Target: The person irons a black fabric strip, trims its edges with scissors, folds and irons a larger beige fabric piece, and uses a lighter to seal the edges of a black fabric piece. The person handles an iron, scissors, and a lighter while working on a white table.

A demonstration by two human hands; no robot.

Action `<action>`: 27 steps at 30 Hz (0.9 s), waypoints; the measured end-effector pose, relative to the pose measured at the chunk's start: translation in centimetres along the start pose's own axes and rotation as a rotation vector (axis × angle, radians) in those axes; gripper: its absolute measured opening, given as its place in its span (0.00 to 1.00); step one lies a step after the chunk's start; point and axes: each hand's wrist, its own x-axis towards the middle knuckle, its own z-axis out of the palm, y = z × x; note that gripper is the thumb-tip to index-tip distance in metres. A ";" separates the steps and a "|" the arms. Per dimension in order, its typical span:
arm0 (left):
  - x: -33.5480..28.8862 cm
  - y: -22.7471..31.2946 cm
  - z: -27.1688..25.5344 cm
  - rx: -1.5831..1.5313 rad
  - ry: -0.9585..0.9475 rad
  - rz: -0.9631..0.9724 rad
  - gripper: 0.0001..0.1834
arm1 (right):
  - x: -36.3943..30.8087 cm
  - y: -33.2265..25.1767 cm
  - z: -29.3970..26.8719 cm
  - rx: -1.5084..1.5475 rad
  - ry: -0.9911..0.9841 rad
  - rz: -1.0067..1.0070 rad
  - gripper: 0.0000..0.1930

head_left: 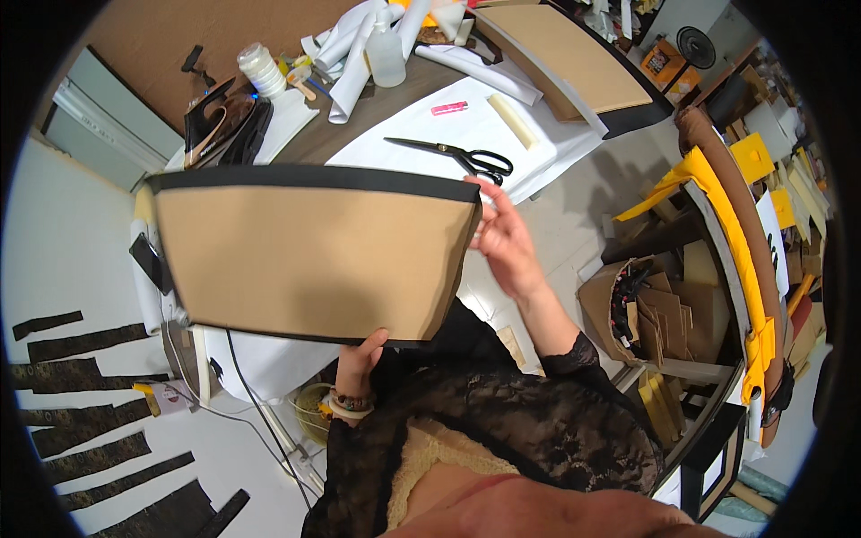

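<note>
Beside floor (567, 224) space, panel's (309, 260) bottom in left hand (361, 357), right hand (509, 249) loose at edge

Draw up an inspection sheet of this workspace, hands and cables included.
Surface: wood-look table, partly covered by a white sheet.
Work: tan panel with black edging, held up, hiding part of the table.
Tools: scissors lying on the sheet.
Clutter: iron, white jar, clear bottle and white rolls toward the far side.
Hands: left hand grips the panel's lower edge, thumb on top; right hand at its upper right corner, grip unclear.
Cables: black cord running down from below the panel.
Surroundings: dark patterned strips at left; cardboard box and black fan at right.
</note>
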 end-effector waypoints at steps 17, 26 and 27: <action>3.2 -0.6 1.9 -0.146 -0.170 0.111 0.29 | -0.9 -0.8 6.9 -0.241 0.059 -0.275 0.15; 0.4 4.0 4.8 0.432 -0.298 -0.222 0.20 | -0.4 -1.3 6.7 -0.218 -0.029 -0.401 0.15; -1.1 6.4 6.7 0.606 -0.336 -0.058 0.17 | 0.0 -1.0 6.5 -0.233 -0.037 -0.441 0.15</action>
